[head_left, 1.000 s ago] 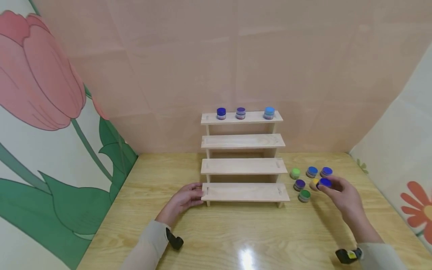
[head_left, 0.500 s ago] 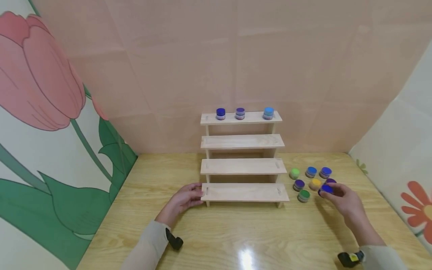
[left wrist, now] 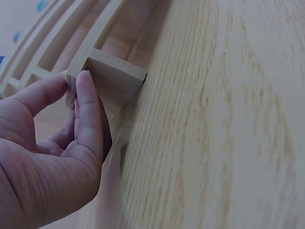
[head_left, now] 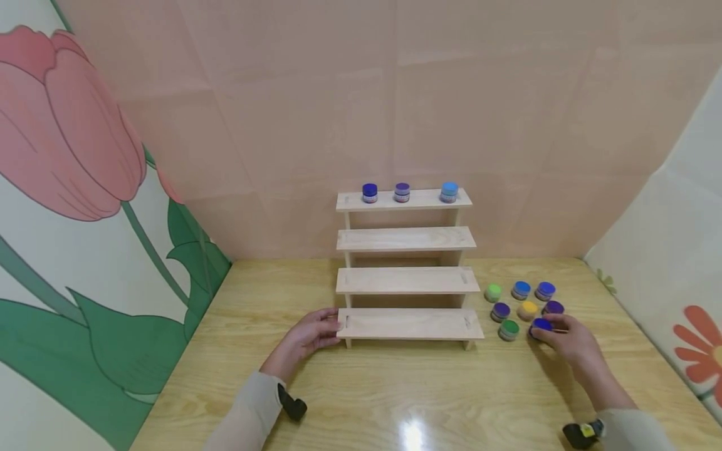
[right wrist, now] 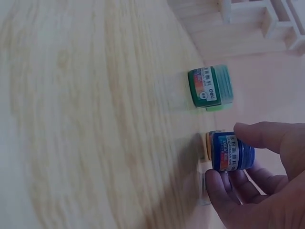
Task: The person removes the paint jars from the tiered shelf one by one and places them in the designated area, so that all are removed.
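My right hand pinches a blue paint jar between thumb and fingers, low over the table at the front of a group of jars. Just left of it stands a dark green paint jar; a yellow jar and a purple jar are right behind. At the other side, my left hand grips the left end of the lowest step of a four-tier wooden display shelf. In the left wrist view, thumb and fingers pinch the board's end.
On the top tier stand a dark blue jar, a purple jar and a light blue jar. More jars, including a light green one, stand on the wooden table right of the shelf. A pink backdrop rises behind.
My right hand has brought the blue jar toward the table's front, down beside the green jar. The yellow and purple jars behind it now show. My left hand keeps its grip on the shelf.
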Demonstrator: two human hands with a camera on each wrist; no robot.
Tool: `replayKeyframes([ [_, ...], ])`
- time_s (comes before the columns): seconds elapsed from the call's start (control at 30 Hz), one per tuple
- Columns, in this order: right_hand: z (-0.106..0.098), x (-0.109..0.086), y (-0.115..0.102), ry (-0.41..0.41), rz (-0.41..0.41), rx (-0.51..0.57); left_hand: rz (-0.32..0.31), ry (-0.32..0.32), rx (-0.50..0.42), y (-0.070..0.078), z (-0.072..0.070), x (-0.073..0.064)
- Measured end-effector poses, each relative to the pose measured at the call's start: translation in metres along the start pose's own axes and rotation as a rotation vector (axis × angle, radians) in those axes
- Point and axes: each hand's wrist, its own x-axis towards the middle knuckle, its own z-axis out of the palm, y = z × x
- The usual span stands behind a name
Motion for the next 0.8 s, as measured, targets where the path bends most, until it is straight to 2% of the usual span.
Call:
replayKeyframes([
  [0.33, 0.000, 0.004, 0.007, 0.013, -0.015, -0.061, -0.005, 0.001, -0.003, 0.001, 0.000, 0.001],
  [0.53, -0.002, 0.005, 0.006, -0.028, 0.009, -0.030, -0.016, 0.009, -0.002, 0.002, 0.001, 0.000],
  [0.63, -0.004, 0.004, 0.003, -0.025, -0.017, -0.044, -0.016, 0.010, -0.002, 0.004, 0.002, 0.000],
  [0.8, -0.007, 0.002, -0.013, 0.064, -0.113, -0.106, -0.015, 0.008, 0.000, 0.004, 0.002, -0.001],
])
